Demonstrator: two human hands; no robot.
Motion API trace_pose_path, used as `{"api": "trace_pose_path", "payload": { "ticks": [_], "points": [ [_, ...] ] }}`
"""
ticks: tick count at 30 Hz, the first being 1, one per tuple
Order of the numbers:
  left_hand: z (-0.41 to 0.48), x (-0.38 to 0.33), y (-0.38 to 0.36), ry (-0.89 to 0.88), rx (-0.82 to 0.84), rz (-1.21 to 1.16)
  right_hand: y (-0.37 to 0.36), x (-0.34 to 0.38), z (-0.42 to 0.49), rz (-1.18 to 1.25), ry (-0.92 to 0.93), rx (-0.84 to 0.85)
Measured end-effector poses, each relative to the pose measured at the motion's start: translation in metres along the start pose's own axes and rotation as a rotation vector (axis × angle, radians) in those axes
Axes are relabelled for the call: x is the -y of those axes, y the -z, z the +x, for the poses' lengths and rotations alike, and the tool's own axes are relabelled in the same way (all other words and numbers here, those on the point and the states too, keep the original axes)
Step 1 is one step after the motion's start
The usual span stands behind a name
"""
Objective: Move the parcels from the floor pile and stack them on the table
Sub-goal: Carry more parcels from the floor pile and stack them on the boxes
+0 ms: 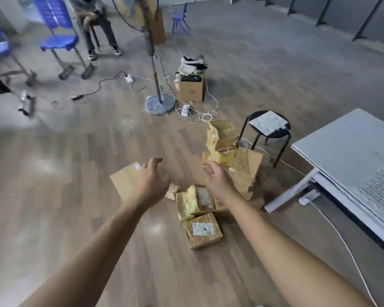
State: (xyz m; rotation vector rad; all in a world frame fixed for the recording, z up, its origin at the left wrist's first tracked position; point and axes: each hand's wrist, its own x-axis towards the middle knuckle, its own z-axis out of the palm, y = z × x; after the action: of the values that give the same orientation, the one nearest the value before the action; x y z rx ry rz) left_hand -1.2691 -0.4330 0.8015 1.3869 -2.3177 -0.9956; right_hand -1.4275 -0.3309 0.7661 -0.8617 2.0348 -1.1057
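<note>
A pile of several brown cardboard parcels (pixel 231 156), many wrapped in yellowish tape, lies on the wood floor at centre. A flat brown parcel (pixel 124 182) lies at the pile's left, and a small labelled box (pixel 202 233) sits nearest me. My left hand (pixel 152 182) reaches forward over the flat parcel with fingers relaxed and holds nothing. My right hand (pixel 215 178) hovers over the middle of the pile, fingers loosely spread, also holding nothing. The white table (pixel 346 151) stands at the right; a sheet of bubble wrap (pixel 379 191) lies on its near part.
A black stool (pixel 268 129) with a white pad stands between the pile and the table. Behind the pile are a fan stand (pixel 160 103), loose cables, power strips and an open box (pixel 192 89) of items. Blue chairs (pixel 58 41) and a seated person (pixel 98 25) are at the far left.
</note>
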Motion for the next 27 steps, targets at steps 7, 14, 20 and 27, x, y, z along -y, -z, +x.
{"api": "trace_pose_path", "payload": {
  "ticks": [7,14,20,27],
  "points": [
    [0.014,0.169,0.134,0.196,-0.010,-0.067,-0.188,0.069,0.022,0.029,-0.092,0.099],
    [0.083,0.250,0.174,0.265,0.054,-0.071,-0.276,0.086,0.083,0.013,-0.192,0.125],
    [0.199,0.304,0.164,0.254,0.187,0.011,-0.346,0.056,0.186,0.122,-0.317,0.091],
    [0.351,0.368,0.133,0.270,0.371,0.158,-0.406,0.014,0.292,0.085,-0.502,0.062]
  ]
}}
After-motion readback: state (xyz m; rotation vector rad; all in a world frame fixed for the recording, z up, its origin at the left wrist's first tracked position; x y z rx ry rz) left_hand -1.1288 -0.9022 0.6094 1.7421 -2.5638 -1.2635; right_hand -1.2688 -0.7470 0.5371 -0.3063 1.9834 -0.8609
